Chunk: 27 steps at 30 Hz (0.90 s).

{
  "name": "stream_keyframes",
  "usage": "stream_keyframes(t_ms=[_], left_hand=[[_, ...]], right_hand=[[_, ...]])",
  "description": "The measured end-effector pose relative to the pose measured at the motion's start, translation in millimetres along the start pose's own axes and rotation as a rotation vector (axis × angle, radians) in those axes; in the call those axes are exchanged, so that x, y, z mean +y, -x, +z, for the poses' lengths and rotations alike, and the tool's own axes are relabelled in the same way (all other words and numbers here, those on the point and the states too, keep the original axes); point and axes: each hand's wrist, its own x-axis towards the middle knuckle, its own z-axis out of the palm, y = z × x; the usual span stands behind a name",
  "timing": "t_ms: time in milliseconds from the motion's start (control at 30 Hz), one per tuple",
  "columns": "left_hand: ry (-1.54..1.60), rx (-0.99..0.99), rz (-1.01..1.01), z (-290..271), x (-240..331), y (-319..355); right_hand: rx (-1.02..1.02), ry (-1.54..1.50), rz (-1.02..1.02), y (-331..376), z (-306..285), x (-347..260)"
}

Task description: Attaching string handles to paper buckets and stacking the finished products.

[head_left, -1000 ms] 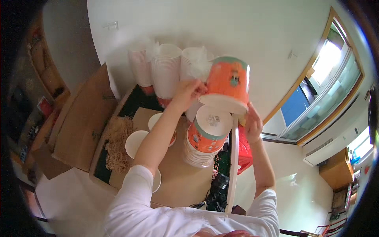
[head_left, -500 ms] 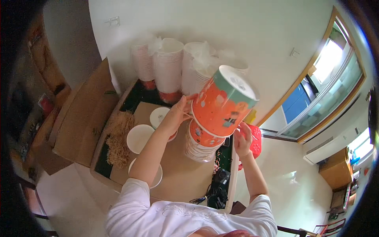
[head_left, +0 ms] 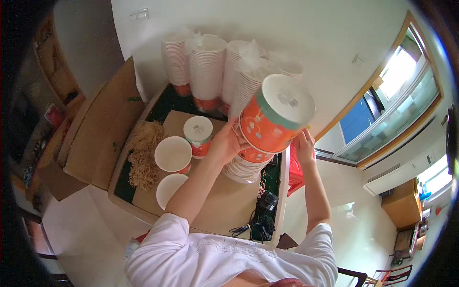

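Between my hands is a large orange paper bucket (head_left: 268, 128) with a green band, upside down and tilted so that its white base faces up toward me. My left hand (head_left: 230, 142) grips the left side of its rim, fingers bent around the edge. On the opposite side, my right hand (head_left: 304, 143) holds the rim, its fingertips partly hidden behind the bucket. Directly beneath stands a stack of paper buckets (head_left: 246, 171), upside down with white rims at the bottom, in clear plastic. The bucket's rim overlaps the stack's top; whether they touch I cannot tell.
Tall wrapped stacks of white buckets (head_left: 206, 67) line the wall. Left of my arm are an upturned bucket (head_left: 198, 129) and two upright ones (head_left: 173, 154). Shredded paper (head_left: 143, 158) lies on the table's left, black cables (head_left: 262, 229) at its right edge. A red stool (head_left: 295, 174) stands beyond.
The large bucket has tipped, so more of its base shows. My left hand has shifted right along the rim, and my right hand has risen slightly. The view has shifted a little.
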Motion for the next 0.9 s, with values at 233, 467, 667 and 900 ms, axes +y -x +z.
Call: stream_keyframes(t_ms=[233, 467, 667, 900], left_hand=[[-0.446, 0.055, -0.047, -16, 26, 1], [-0.35, 0.058, -0.079, -14, 7, 5], [-0.051, -0.088, -0.054, 7, 1, -1], [-0.047, -0.015, -0.009, 21, -4, -2]], right_hand=[[0.044, -0.224, 0.121, 10, 24, 15], [0.209, -1.389, 0.703, 49, 49, 46], [0.276, -1.512, 0.892, 2, 5, -16], [-0.062, -1.826, 1.087, -17, -28, -36]])
